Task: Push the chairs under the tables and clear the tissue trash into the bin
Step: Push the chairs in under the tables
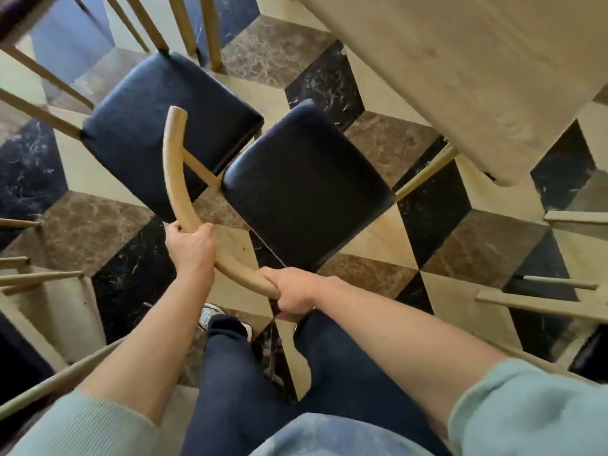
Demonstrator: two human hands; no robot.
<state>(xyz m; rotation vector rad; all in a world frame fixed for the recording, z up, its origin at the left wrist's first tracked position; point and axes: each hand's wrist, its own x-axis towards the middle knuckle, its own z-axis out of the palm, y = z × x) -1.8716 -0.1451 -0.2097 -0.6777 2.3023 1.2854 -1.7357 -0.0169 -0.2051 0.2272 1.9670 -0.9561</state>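
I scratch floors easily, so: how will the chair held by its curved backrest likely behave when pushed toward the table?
The chair is probably light: thin legs, slim curved backrest. It looks rigid, so both hands should steer it directly. On the polished tile floor it likely slides easily.

Left hand (190, 246): gripping the chair backrest (179, 179).
Right hand (292, 292): gripping the backrest's near end.
Worktop (460, 70): lying at 1 o'clock.

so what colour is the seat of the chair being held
Black, a padded seat on a light wooden frame, seen best in the head view.
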